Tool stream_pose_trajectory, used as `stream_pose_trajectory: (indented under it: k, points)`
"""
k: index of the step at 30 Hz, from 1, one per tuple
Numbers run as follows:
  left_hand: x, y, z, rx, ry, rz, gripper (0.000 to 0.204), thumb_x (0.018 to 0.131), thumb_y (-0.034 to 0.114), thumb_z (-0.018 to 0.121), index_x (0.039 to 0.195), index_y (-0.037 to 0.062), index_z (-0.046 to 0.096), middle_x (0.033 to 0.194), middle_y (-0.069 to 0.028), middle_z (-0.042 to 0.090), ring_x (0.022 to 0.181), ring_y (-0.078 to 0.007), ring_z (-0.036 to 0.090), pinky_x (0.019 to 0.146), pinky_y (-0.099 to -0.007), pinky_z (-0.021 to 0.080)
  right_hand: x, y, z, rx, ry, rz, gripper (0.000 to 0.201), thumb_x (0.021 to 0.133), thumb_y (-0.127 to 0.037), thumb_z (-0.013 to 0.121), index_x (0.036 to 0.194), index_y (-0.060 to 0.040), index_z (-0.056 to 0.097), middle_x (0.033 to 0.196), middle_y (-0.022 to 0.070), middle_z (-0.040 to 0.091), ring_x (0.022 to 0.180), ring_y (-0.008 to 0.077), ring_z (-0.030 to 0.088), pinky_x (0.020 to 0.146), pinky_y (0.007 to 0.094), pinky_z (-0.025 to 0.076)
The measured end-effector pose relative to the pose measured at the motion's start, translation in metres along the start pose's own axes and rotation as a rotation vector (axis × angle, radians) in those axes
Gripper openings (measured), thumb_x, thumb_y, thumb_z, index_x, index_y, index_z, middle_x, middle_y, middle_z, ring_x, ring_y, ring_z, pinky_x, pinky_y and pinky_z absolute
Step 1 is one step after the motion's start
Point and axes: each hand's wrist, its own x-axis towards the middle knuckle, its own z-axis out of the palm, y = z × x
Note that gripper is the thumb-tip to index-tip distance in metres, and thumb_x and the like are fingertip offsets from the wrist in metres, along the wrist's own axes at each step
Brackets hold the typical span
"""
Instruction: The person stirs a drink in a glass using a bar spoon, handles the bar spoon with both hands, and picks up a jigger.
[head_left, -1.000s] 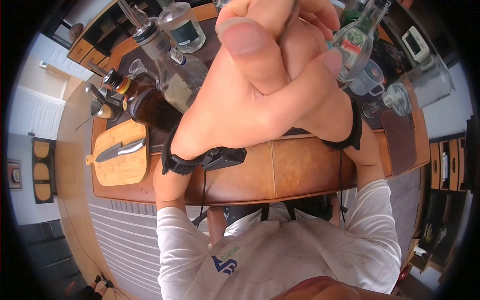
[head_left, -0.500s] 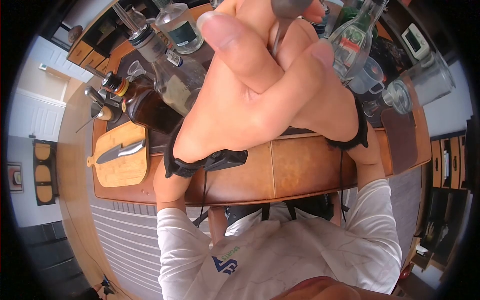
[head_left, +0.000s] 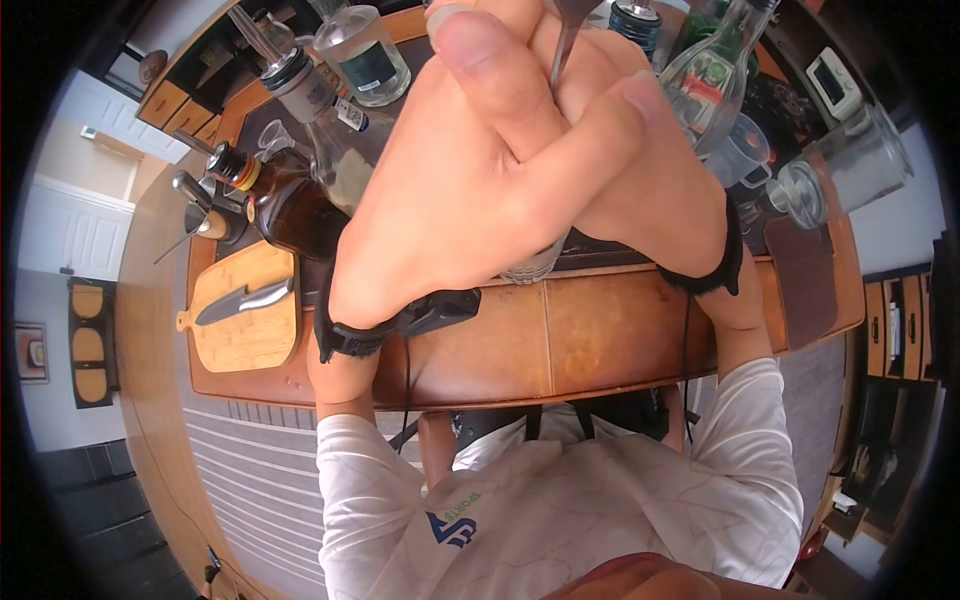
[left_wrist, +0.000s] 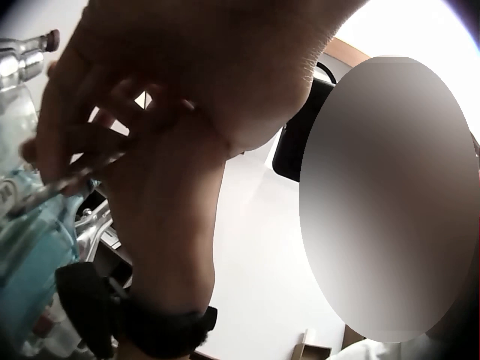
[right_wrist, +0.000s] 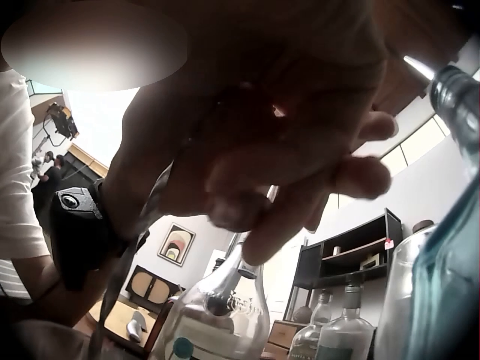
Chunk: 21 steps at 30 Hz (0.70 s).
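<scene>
In the head view my left hand (head_left: 440, 200) and right hand (head_left: 640, 160) are pressed together, palms inward, with the thumbs crossed. A metal bar spoon (head_left: 562, 55) stands between them, its dark end rising above the thumbs. Its twisted stem (right_wrist: 142, 225) runs down past the palms in the right wrist view. Fingers (right_wrist: 360, 176) reach out loosely past the stem there. In the left wrist view the stem (left_wrist: 56, 191) slants beside spread fingers. Below my hands shows the base of a ribbed glass (head_left: 535, 267), mostly hidden by them.
Clear bottles (head_left: 340, 140) and a brown bottle (head_left: 290, 205) stand on the left. A knife (head_left: 245, 300) lies on a wooden board (head_left: 270, 345). To the right are another clear bottle (head_left: 705, 85), a plastic measuring cup (head_left: 735, 155) and a glass jar (head_left: 865, 165).
My joined hands have shifted, the left wrist moving left and slightly nearer. The spoon's end has come into view above the thumbs, and the glass base now shows beneath the hands.
</scene>
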Motion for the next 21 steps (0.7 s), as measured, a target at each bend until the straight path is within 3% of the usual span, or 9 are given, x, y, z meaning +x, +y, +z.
stream_pose_trajectory:
  k: [8, 10, 12, 13, 14, 17, 19, 20, 21]
  points:
    - [0.011, 0.043, -0.005, 0.461, -0.087, 0.092, 0.059, 0.090, 0.027, 0.074, 0.131, -0.0054, 0.048, 0.100, -0.0211, 0.067, 0.089, -0.0318, 0.068, 0.080, -0.0413, 0.054, -0.003, 0.001, -0.012, -0.242, -0.237, 0.116, 0.045, 0.096, -0.009, 0.058, 0.141, -0.0082, 0.050, 0.110, 0.0158, 0.066, 0.088, 0.0330, 0.067, 0.069, 0.0433, 0.052]
    - [0.016, 0.029, -0.022, 0.281, -0.164, -0.218, 0.043, 0.090, 0.023, 0.076, 0.120, -0.0042, 0.061, 0.081, -0.0117, 0.068, 0.068, -0.0179, 0.063, 0.063, -0.0323, 0.051, -0.001, 0.000, -0.015, -0.302, -0.296, 0.144, 0.044, 0.097, -0.009, 0.057, 0.140, -0.0072, 0.051, 0.111, 0.0156, 0.066, 0.089, 0.0325, 0.067, 0.070, 0.0425, 0.052]
    - [0.003, 0.026, -0.020, 0.279, -0.116, -0.270, 0.043, 0.092, 0.029, 0.073, 0.117, -0.0043, 0.061, 0.084, -0.0104, 0.068, 0.074, -0.0168, 0.063, 0.068, -0.0300, 0.050, 0.008, -0.006, -0.018, -0.332, -0.326, 0.158, 0.043, 0.097, -0.009, 0.057, 0.140, -0.0067, 0.051, 0.112, 0.0155, 0.067, 0.090, 0.0322, 0.068, 0.070, 0.0421, 0.052]
    - [-0.001, 0.025, -0.020, 0.276, -0.069, -0.322, 0.044, 0.094, 0.034, 0.071, 0.114, -0.0045, 0.061, 0.087, -0.0090, 0.067, 0.080, -0.0157, 0.063, 0.073, -0.0276, 0.050, 0.022, -0.017, -0.021, -0.153, -0.181, 0.331, 0.020, 0.101, -0.018, 0.053, 0.115, -0.0056, 0.060, 0.085, 0.0167, 0.063, 0.073, 0.0350, 0.064, 0.062, 0.0422, 0.050]
    - [-0.001, 0.026, -0.023, 0.277, -0.070, -0.322, 0.044, 0.094, 0.034, 0.071, 0.114, -0.0045, 0.061, 0.087, -0.0090, 0.067, 0.080, -0.0157, 0.063, 0.073, -0.0276, 0.050, 0.030, -0.024, -0.021, 0.026, -0.034, 0.499, 0.033, 0.105, -0.027, 0.050, 0.091, -0.0046, 0.069, 0.059, 0.0178, 0.058, 0.056, 0.0378, 0.061, 0.054, 0.0422, 0.047]
    - [0.001, 0.030, -0.040, 0.374, -0.238, -0.373, 0.051, 0.095, 0.040, 0.073, 0.120, -0.0035, 0.064, 0.087, -0.0083, 0.070, 0.075, -0.0112, 0.063, 0.066, -0.0238, 0.048, 0.035, -0.029, -0.020, -0.032, 0.045, 0.490, 0.039, 0.107, -0.026, 0.046, 0.086, -0.0025, 0.069, 0.055, 0.0174, 0.055, 0.051, 0.0368, 0.057, 0.051, 0.0420, 0.045]
    - [0.003, 0.037, -0.046, 0.410, -0.420, -0.507, 0.047, 0.093, 0.034, 0.075, 0.121, -0.0036, 0.067, 0.091, -0.0100, 0.073, 0.075, -0.0104, 0.063, 0.063, -0.0256, 0.048, 0.024, -0.003, -0.020, -0.058, -0.027, 0.418, 0.040, 0.108, -0.025, 0.046, 0.087, -0.0013, 0.069, 0.055, 0.0173, 0.056, 0.050, 0.0363, 0.057, 0.049, 0.0425, 0.043]
    - [0.003, 0.023, -0.051, 0.453, -0.547, -0.297, 0.042, 0.090, 0.031, 0.078, 0.112, -0.0041, 0.070, 0.089, -0.0076, 0.073, 0.069, -0.0116, 0.063, 0.061, -0.0264, 0.048, 0.021, 0.005, -0.019, -0.082, -0.100, 0.345, 0.040, 0.108, -0.024, 0.045, 0.088, -0.0002, 0.069, 0.056, 0.0172, 0.056, 0.049, 0.0357, 0.056, 0.046, 0.0430, 0.041]
    - [0.002, 0.015, -0.050, 0.453, -0.547, -0.297, 0.042, 0.090, 0.031, 0.078, 0.112, -0.0041, 0.070, 0.089, -0.0076, 0.073, 0.069, -0.0116, 0.063, 0.061, -0.0264, 0.048, 0.020, 0.006, -0.019, -0.082, -0.100, 0.346, 0.040, 0.108, -0.024, 0.045, 0.088, -0.0002, 0.069, 0.056, 0.0172, 0.056, 0.049, 0.0357, 0.056, 0.046, 0.0430, 0.041]
